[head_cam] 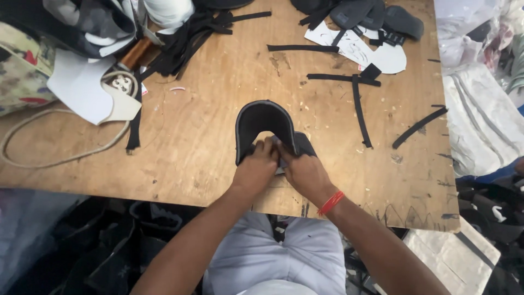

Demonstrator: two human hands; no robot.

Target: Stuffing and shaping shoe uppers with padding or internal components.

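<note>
Hands meet at the near middle of the worn plywood worktable [207,136], both working on one piece: a black, arch-shaped padded fabric panel with a pale stitched rim [262,121], lying flat on the wood with its curved top pointing away from the person. The left hand [255,170] has its fingers curled down and pinching the lower left leg of the arch; the right hand [305,173], with a red thread band [331,202] at the wrist, has its fingers closed on the lower right leg, where a second dark flap [305,145] shows just beside the knuckles. Both grips are tight, fingertips tucked under or against the fabric edge, so the exact pinch points are hidden.

By the look of it, the step in hand is folding or aligning the two lower ends of the panel, pressing one layer onto another. A next move would call for keeping the edges flush while the thumbs press along the seam, since the soft piece could slip or buckle.

Around it lie loose black fabric strips [357,104], white paper patterns [376,54] at the far edge, a heap of black straps [185,38], a white cut sheet [82,87] and a pale cord [60,158] looping at the left.
</note>
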